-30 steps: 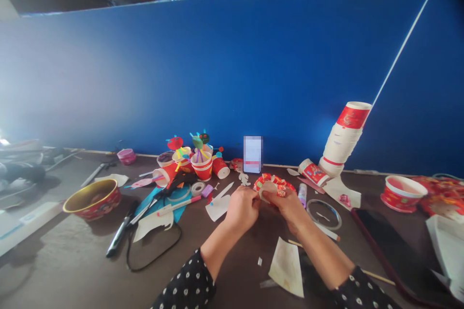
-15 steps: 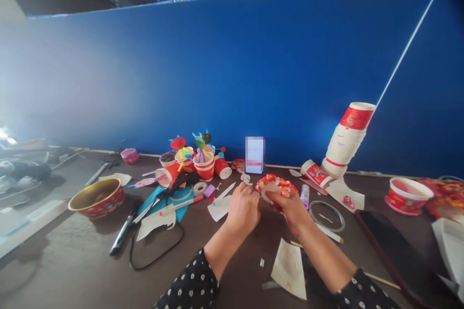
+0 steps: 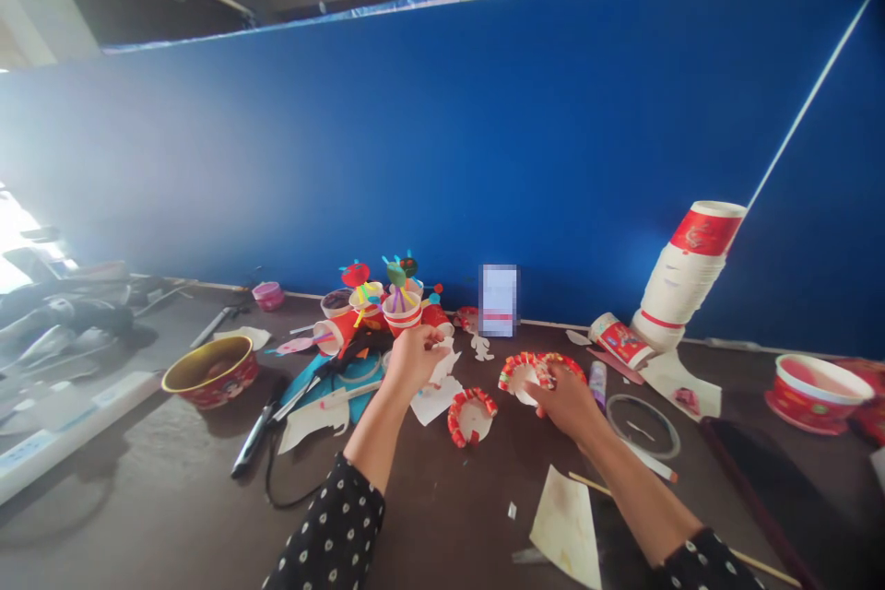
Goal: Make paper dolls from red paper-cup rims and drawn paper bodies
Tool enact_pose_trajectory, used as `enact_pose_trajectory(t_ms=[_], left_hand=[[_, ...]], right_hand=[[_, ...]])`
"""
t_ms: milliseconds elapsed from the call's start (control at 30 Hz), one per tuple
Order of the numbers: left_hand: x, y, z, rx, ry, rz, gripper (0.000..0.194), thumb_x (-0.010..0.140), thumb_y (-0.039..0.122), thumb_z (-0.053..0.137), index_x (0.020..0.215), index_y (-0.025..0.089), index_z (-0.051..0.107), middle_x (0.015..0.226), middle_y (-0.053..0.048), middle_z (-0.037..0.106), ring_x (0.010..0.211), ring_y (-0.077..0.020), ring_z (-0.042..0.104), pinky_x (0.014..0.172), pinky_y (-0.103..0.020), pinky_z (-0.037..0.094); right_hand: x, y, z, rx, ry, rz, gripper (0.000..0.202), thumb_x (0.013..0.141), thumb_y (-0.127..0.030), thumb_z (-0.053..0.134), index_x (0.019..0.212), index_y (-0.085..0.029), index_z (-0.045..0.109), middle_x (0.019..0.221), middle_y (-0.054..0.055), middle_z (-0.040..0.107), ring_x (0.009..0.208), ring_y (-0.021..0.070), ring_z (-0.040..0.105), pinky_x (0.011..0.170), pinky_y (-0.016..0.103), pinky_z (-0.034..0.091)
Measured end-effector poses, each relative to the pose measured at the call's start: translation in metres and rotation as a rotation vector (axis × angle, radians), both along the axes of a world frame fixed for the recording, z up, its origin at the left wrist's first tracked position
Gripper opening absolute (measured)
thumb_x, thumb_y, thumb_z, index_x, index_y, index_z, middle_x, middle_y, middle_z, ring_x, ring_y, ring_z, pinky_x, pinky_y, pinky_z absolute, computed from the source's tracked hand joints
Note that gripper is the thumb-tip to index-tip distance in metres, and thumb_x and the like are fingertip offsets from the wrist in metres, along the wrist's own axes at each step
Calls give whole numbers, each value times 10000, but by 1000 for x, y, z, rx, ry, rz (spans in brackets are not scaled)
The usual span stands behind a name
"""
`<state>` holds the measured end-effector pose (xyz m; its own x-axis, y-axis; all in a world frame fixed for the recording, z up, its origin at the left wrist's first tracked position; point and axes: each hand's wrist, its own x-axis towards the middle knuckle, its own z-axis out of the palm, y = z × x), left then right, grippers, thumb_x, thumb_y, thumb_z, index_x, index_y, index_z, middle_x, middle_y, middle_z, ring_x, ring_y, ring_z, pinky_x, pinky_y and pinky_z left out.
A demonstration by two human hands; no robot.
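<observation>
My right hand has its thumb and fingers closed on a cut paper cup with a red, curled fringe around a whitish middle. The fingers hide part of its right side. A smaller cut cup with a red curled fringe lies on the table between my hands. My left hand is raised at the left, in front of the decorated paper cups. Its fingers are bent and slightly apart, with nothing visible between them. White paper scraps lie just right of it.
A glue stick, a roll of clear tape and a dark phone are at the right. Stacked paper cups lean behind. A gold-lined bowl and a black-handled tool are at the left.
My left hand has moved left, away from my right hand. The smaller fringed cup now shows on the table between them. My right hand keeps its hold, and the view has shifted left.
</observation>
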<state>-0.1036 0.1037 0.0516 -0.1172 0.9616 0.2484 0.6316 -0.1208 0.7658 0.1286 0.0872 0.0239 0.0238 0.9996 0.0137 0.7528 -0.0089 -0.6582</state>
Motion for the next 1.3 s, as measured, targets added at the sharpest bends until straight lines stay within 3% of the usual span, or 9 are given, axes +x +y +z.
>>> enact_pose_trajectory(t_ms=[100,233,333,433,533,633,833,1033,1300], left_hand=[[-10,4,-6,-86,44,-72,185,649,215,556,796,137,638,527,25,528,421,-90,452,420,-196,356],[-12,5,-14,-133,115,-157,196,581,160,597,767,151,658,623,9,591,564,-114,525,530,-197,398],[-11,6,-19,-152,164,-190,225,544,124,604,762,156,653,683,0,611,636,-129,543,554,-192,401],[-11,6,-24,-173,207,-223,225,559,106,567,761,162,649,681,3,608,617,-125,541,520,-188,395],[-11,6,-25,-190,251,-253,284,573,84,514,811,163,647,673,5,605,580,-119,536,486,-186,382],[-11,6,-22,-195,311,-268,336,535,56,504,819,155,652,658,-2,605,581,-128,535,486,-189,371],[-9,3,-18,-173,420,-295,313,517,64,507,768,158,667,661,-18,623,601,-140,533,550,-206,382],[-9,3,-20,-162,462,-301,287,522,71,516,754,145,668,666,-33,636,587,-143,537,536,-208,378],[-7,4,-21,-159,482,-339,235,543,74,526,711,147,672,687,-46,657,645,-159,576,578,-211,402]], right_hand=[[-1,2,-1,2,-100,11,314,723,-380,471,884,-118,533,579,53,614,641,210,601,580,278,386],[-2,-7,1,132,-341,-7,374,761,-400,450,977,-100,504,829,139,618,791,262,591,629,306,378],[-3,-18,6,273,-518,-27,342,791,-390,434,1016,-138,486,944,135,578,750,234,595,563,279,364],[-11,-23,15,354,-497,14,233,797,-367,449,943,-202,527,958,86,574,764,200,585,548,252,350],[-31,-16,23,271,-361,142,166,789,-325,468,881,-223,562,851,47,623,800,190,580,616,252,360],[-57,2,23,107,-260,270,178,790,-287,450,877,-232,595,867,34,652,839,179,584,659,245,367],[-96,33,4,-12,-286,284,147,665,-186,548,773,-197,647,819,64,670,794,197,605,622,246,393],[-103,38,-3,-98,-306,283,192,545,-144,627,723,-203,667,780,52,673,749,194,615,575,231,413],[-106,29,-1,-94,-318,272,176,577,-108,581,700,-197,670,738,71,676,763,212,622,569,239,418]])
